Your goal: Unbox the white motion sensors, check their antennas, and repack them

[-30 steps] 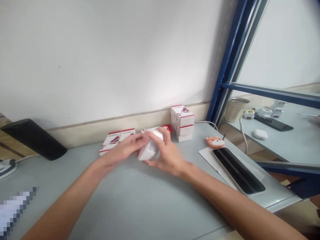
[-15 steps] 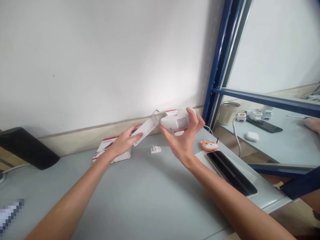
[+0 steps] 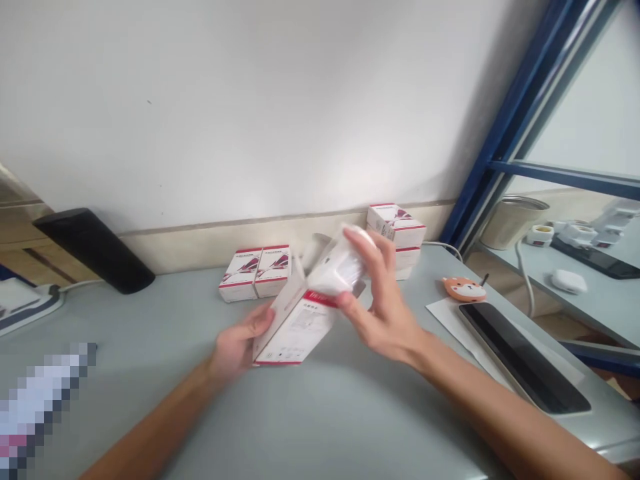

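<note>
My left hand [image 3: 243, 338] is closed around the side of a white and red printed box [image 3: 305, 333], which it holds tilted above the table. At the box's upper end, my right hand [image 3: 385, 300] grips a rounded white plastic device [image 3: 343, 267] between thumb and fingers. The device's lower end meets the top of the box; I cannot tell whether any of it is inside. A raised white flap stands beside it. Behind my hands, two printed boxes [image 3: 243, 275] lie side by side near the wall, and more boxes [image 3: 400, 230] are stacked to the right.
On the right lie a dark phone-like slab [image 3: 523, 357] on white paper and an orange animal-face case [image 3: 465, 289]. A black cylinder-like object [image 3: 95, 250] leans at left. A blue metal frame [image 3: 490, 173] edges the table, with a can [image 3: 513, 223] beyond.
The view has shifted. My left hand now shows a whole box where a white printed panel showed before. My right hand has tilted the device and brought it against the box's top.
</note>
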A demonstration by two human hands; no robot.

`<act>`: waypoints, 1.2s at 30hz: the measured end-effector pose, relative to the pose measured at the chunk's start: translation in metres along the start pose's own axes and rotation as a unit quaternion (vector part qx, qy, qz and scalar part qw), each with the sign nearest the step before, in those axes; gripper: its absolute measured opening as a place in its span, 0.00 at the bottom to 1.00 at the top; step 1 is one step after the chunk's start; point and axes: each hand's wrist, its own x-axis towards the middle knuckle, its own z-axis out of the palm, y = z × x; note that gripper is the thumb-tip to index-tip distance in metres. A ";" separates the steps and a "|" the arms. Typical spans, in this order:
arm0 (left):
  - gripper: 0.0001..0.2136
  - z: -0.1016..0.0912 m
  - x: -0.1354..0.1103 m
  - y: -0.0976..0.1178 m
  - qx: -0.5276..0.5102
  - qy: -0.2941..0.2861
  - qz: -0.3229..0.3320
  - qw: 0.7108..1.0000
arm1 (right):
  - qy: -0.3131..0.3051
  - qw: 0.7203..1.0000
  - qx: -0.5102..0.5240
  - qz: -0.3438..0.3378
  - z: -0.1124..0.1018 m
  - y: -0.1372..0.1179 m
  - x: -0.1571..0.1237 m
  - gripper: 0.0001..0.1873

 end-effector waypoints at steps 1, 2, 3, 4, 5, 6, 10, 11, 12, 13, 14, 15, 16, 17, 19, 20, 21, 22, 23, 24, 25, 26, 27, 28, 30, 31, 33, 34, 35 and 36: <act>0.27 0.002 0.000 -0.003 -0.022 0.002 -0.010 1.000 | -0.039 0.999 -0.008 -0.022 -0.001 0.001 -0.001 0.31; 0.27 0.004 0.000 -0.005 -0.044 -0.003 -0.020 0.999 | -0.070 0.996 -0.019 -0.046 -0.001 0.001 -0.002 0.29; 0.28 0.006 0.000 -0.008 -0.065 -0.007 -0.029 0.997 | -0.088 0.994 -0.028 -0.065 0.000 0.001 -0.003 0.29; 0.28 0.008 0.001 -0.010 -0.083 -0.013 -0.036 0.996 | -0.094 0.992 -0.035 -0.076 0.001 0.001 -0.004 0.30; 0.29 0.009 0.001 -0.012 -0.099 -0.017 -0.040 0.994 | -0.093 0.992 -0.040 -0.078 0.002 -0.001 -0.005 0.31; 0.30 0.009 0.002 -0.013 -0.111 -0.017 -0.040 0.993 | -0.089 0.993 -0.042 -0.072 0.003 -0.002 -0.005 0.30; 0.29 0.009 0.001 -0.016 -0.099 -0.037 -0.019 0.994 | -0.053 0.996 -0.052 -0.050 0.002 -0.012 -0.005 0.14; 0.29 0.009 0.000 -0.017 -0.083 -0.049 -0.008 0.995 | -0.048 0.996 -0.050 -0.050 0.001 -0.015 -0.004 0.13; 0.28 0.010 -0.001 -0.017 -0.063 -0.063 0.007 0.996 | -0.050 0.996 -0.047 -0.054 0.001 -0.016 -0.004 0.12; 0.29 0.010 -0.002 -0.017 -0.039 -0.075 0.028 0.996 | -0.057 0.996 -0.043 -0.060 0.000 -0.018 -0.004 0.12; 0.29 0.011 -0.003 -0.018 -0.013 -0.085 0.051 0.995 | -0.063 0.995 -0.040 -0.068 0.000 -0.018 -0.003 0.12; 0.30 0.012 -0.003 -0.018 0.012 -0.094 0.074 0.993 | -0.062 0.995 -0.037 -0.073 0.001 -0.016 -0.003 0.13; 0.32 0.011 -0.003 -0.017 0.033 -0.102 0.092 0.990 | -0.048 0.996 -0.037 -0.070 0.001 -0.013 -0.003 0.14; 0.33 0.011 -0.002 -0.015 0.049 -0.106 0.103 0.988 | -0.026 0.997 -0.037 -0.057 0.002 -0.008 -0.002 0.15; 0.32 0.007 0.001 -0.010 0.063 -0.103 0.109 0.987 | 0.003 0.999 -0.043 -0.003 0.005 0.004 -0.001 0.15; 0.30 0.004 0.003 -0.007 0.066 -0.096 0.111 0.987 | 0.004 0.999 -0.046 0.028 0.007 0.012 -0.001 0.14; 0.28 0.002 0.004 -0.004 0.071 -0.086 0.114 0.987 | -0.003 0.997 -0.046 0.057 0.009 0.018 -0.001 0.14; 0.27 0.001 0.004 -0.001 0.079 -0.075 0.119 0.987 | -0.015 0.996 -0.041 0.081 0.012 0.024 -0.001 0.14; 0.26 0.001 0.004 0.001 0.085 -0.062 0.123 0.987 | -0.026 0.994 -0.028 0.103 0.015 0.027 -0.002 0.15; 0.27 0.003 0.002 0.002 0.090 -0.050 0.130 0.986 | -0.029 0.992 -0.011 0.126 0.018 0.028 -0.003 0.15; 0.29 0.006 0.000 0.002 0.094 -0.039 0.137 0.985 | -0.026 0.989 0.008 0.148 0.021 0.027 -0.004 0.16; 0.32 0.012 -0.004 0.000 0.097 -0.029 0.146 0.984 | -0.020 0.985 0.026 0.167 0.023 0.024 -0.006 0.16; 0.36 0.018 -0.007 -0.002 0.104 -0.019 0.162 0.981 | -0.015 0.983 0.041 0.180 0.026 0.020 -0.008 0.16; 0.40 0.025 -0.010 -0.005 0.127 -0.010 0.176 0.976 | -0.008 0.981 0.053 0.185 0.027 0.016 -0.009 0.16; 0.44 0.036 -0.014 -0.010 0.207 0.039 0.199 0.957 | 0.004 0.981 0.076 0.177 0.029 0.012 -0.011 0.16; 0.43 0.039 -0.014 -0.012 0.243 0.066 0.215 0.944 | 0.008 0.981 0.088 0.171 0.029 0.012 -0.012 0.18; 0.42 0.040 -0.012 -0.015 0.275 0.115 0.255 0.920 | 0.008 0.980 0.088 0.180 0.029 0.021 -0.013 0.20; 0.42 0.038 -0.010 -0.015 0.273 0.130 0.276 0.913 | -0.001 0.980 0.069 0.189 0.029 0.028 -0.013 0.21; 0.42 0.035 -0.007 -0.016 0.266 0.138 0.298 0.906 | -0.020 0.980 0.034 0.197 0.030 0.036 -0.014 0.21; 0.43 0.032 -0.005 -0.016 0.261 0.140 0.321 0.900 | -0.043 0.979 -0.014 0.197 0.032 0.045 -0.014 0.20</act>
